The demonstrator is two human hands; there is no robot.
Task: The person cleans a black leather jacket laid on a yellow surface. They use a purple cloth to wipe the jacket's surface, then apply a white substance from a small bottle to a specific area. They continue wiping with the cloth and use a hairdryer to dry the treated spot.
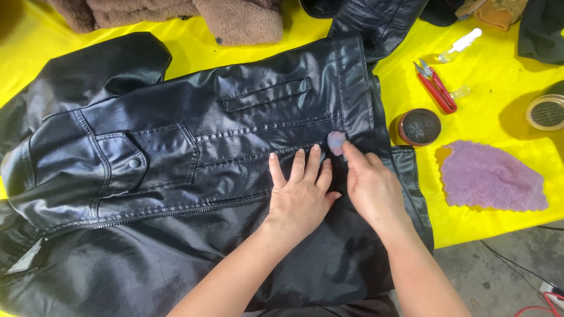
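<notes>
On a yellow-covered bench (505, 88): pressing a black leather jacket (194, 152) flat with the spread left hand (301, 196), steadying the hem seam, while pinching a small lilac pad (336, 142) against it in the right hand (371, 186); round open tin (419, 127) waiting nearby.

a glossy black leather jacket (194, 135) is laid on a bright yellow cloth (499, 88). a pale lilac pad (336, 142) is pinched in the right hand (373, 188). a mauve rag (490, 177), red snips (436, 88) and brown fleece (235, 17) are seen.
</notes>
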